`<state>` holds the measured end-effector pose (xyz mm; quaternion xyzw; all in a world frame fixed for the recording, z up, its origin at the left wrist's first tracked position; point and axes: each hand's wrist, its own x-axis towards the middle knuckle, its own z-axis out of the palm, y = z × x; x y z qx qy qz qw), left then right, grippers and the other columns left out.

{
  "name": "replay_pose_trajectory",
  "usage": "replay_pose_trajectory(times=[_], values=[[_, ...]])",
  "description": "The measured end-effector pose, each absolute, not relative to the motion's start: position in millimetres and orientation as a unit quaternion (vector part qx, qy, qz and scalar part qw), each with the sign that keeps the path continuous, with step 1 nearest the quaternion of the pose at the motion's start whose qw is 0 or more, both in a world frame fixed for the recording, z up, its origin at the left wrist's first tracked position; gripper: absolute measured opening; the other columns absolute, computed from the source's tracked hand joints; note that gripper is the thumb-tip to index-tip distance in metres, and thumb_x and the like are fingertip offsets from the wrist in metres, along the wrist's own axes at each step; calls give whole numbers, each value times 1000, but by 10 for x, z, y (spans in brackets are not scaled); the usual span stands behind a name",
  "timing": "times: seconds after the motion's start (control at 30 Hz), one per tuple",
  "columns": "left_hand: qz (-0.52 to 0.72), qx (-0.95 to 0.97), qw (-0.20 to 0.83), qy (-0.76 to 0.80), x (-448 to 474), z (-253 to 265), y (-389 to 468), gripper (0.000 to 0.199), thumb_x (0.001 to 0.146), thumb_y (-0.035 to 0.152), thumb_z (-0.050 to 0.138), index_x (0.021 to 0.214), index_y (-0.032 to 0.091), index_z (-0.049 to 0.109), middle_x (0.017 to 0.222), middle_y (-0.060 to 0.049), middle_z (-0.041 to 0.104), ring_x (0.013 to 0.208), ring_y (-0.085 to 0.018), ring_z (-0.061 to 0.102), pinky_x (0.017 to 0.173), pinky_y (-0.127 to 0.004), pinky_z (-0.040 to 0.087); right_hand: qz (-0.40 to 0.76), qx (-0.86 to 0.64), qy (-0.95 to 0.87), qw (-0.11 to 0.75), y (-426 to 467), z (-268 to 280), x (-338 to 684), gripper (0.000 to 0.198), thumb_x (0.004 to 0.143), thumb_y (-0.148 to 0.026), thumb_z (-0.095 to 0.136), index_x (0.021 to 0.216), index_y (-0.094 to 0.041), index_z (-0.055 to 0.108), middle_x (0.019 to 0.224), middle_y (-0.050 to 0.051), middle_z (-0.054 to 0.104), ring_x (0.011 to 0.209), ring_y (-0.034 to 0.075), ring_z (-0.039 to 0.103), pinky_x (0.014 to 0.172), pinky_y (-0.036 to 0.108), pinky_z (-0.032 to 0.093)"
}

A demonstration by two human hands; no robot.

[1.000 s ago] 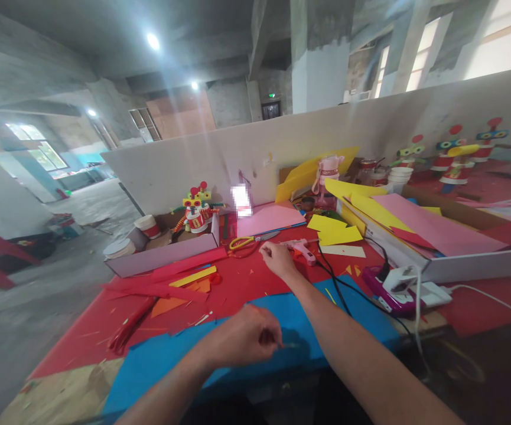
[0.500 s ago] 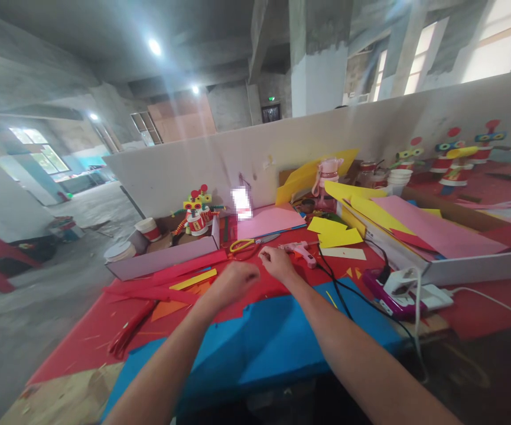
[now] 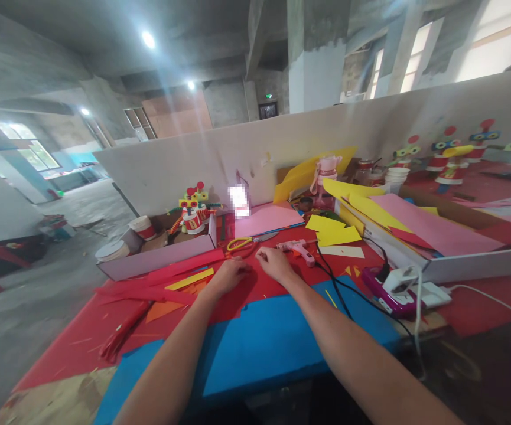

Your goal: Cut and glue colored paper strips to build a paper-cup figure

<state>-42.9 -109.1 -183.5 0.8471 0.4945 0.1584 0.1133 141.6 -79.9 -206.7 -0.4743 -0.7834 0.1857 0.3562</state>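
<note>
The left hand (image 3: 232,275), low over the blue sheet (image 3: 277,339) a second ago, is now past that sheet's far edge, above the red covering (image 3: 62,351); the right hand (image 3: 274,264) stays almost where it was, also beyond the sheet, and the two are close together but apart. Both hands are curled, fingertips drawn in — whether either pinches something small, I cannot tell. The scissors (image 3: 240,244) and the pink glue gun (image 3: 298,248) lie unmoved beyond the blue sheet's far edge, the scissors past the hands and the gun just right of the right hand. The scissors' long axis runs mostly crosswise — yellow loops to the left, blades to the right and slightly away from the sheet. The glue gun's body also lies crosswise, its handle slanting rightward and back toward the sheet; which end is the nozzle is too small to tell.
</note>
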Motion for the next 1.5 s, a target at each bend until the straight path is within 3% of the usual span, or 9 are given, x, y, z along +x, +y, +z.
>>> replay_pose_trajectory(times=[0.3, 0.57, 0.9, 1.5], values=[[207, 825, 129, 510, -385, -1859, -1106, 23, 69, 0, 49, 76, 15, 66, 80, -3, 66, 75, -13, 59, 73, -23, 44, 198, -468, -782, 362, -813, -2086, 1394, 15, 83, -14, 54, 80, -18, 68, 76, 5, 72, 68, 16, 62, 61, 23, 35], [299, 772, 126, 547, -406, -1836, -1104, 12, 76, 9, 51, 76, 16, 61, 76, 0, 64, 72, -13, 57, 69, -23, 43, 329, -390, -773, 377, -900, -2062, 1297, 16, 88, -23, 53, 86, -16, 68, 73, 2, 70, 65, 13, 60, 58, 20, 38], [324, 766, 158, 532, -320, -1855, -1135, 10, 77, 12, 52, 77, 16, 61, 74, 1, 64, 71, -12, 57, 67, -22, 42, 285, -407, -785, 369, -888, -2083, 1312, 15, 80, -8, 55, 80, -17, 68, 76, 2, 71, 67, 13, 60, 60, 20, 37], [276, 791, 125, 532, -306, -1877, -1139, 21, 74, 1, 46, 77, 16, 59, 79, -1, 64, 75, -13, 57, 73, -23, 43, 235, -438, -806, 321, -917, -2045, 1334, 16, 76, -9, 55, 79, -17, 68, 74, 3, 70, 68, 13, 60, 59, 21, 35]])
